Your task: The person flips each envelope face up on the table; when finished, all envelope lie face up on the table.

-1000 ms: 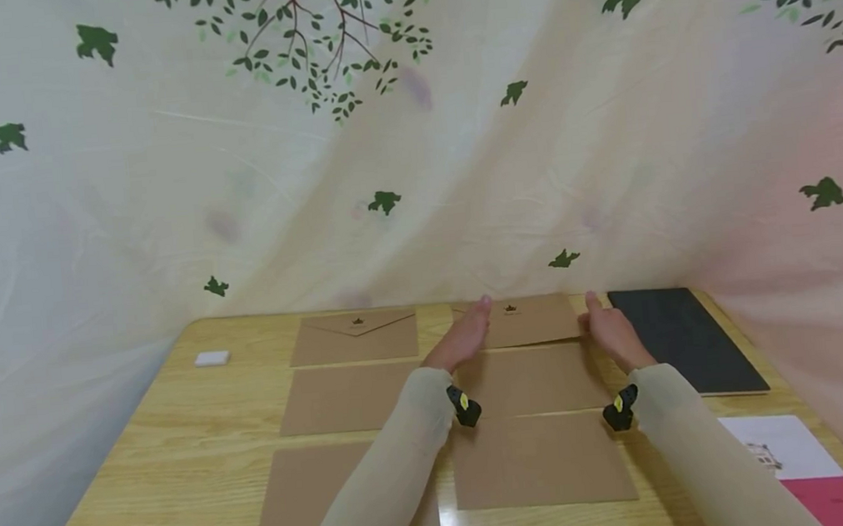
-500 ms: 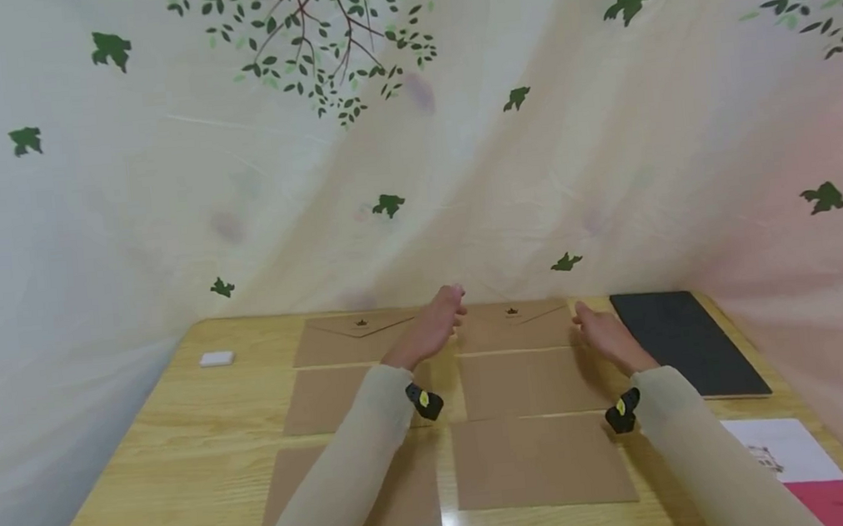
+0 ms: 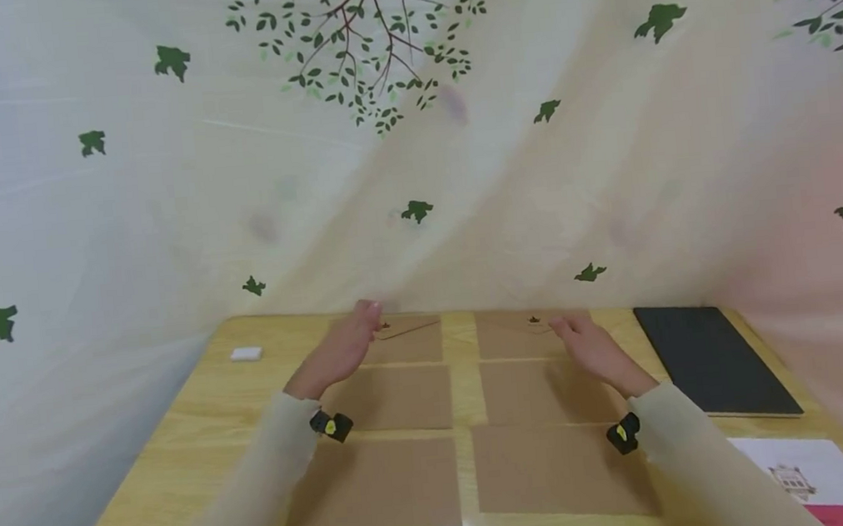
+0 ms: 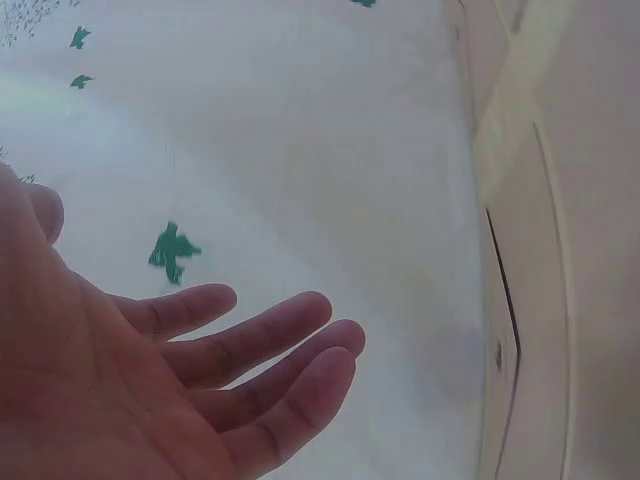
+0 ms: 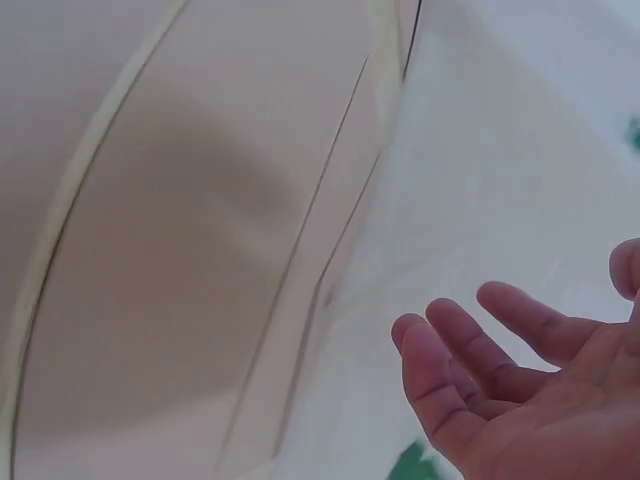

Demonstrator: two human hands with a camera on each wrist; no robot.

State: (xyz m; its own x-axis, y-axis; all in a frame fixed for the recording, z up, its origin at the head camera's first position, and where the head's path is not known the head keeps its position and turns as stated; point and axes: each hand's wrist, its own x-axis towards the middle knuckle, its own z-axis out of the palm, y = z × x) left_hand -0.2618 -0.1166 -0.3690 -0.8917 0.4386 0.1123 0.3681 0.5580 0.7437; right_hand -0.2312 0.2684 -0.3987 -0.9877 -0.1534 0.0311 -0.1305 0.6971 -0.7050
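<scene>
Brown paper envelopes lie flat on the wooden table in two columns of three. In the head view my left hand (image 3: 342, 347) is above the left part of the back left envelope (image 3: 415, 345), which shows a flap line and a small crown mark. Over the right side of the back right envelope (image 3: 513, 343) is my right hand (image 3: 590, 350). Both wrist views show relaxed, slightly bent fingers with nothing in them. Nearer me are the middle left envelope (image 3: 414, 401), middle right envelope (image 3: 526, 392), front left envelope (image 3: 396, 487) and front right envelope (image 3: 553, 473).
A small white block (image 3: 246, 354) sits at the back left of the table (image 3: 185, 484). On the right lie a dark flat board (image 3: 716, 358) and a white-and-pink printed sheet (image 3: 808, 471). Behind hangs a pale curtain (image 3: 494, 231) with leaf and bird prints.
The back right envelope's raised front edge now lies flat. My left hand has moved left, from that envelope to the back left one. My right hand has shifted slightly left over its envelope.
</scene>
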